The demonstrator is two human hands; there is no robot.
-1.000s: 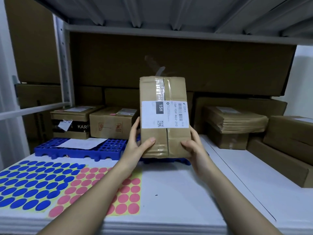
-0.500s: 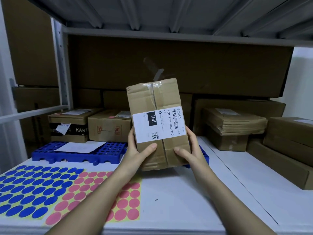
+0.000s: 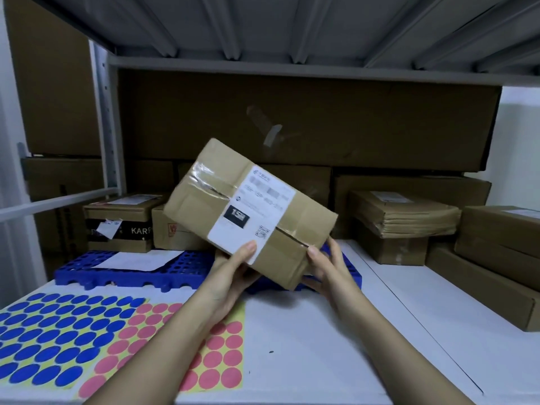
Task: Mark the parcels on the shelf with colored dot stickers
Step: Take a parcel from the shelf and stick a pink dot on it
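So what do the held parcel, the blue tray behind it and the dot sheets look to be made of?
The parcel looks like brown corrugated cardboard, matte, with creased flaps, glossy clear tape and a white paper label. Both hands, left and right, grip its lower end. The blue tray seems moulded plastic: uniform colour, a regular grid of holes. The dot sheets appear to be paper stickers on yellow backing.

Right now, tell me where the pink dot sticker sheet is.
In the head view, the pink sticker sheet lies low on the white shelf, right of the blue sticker sheet, partly under the left forearm.
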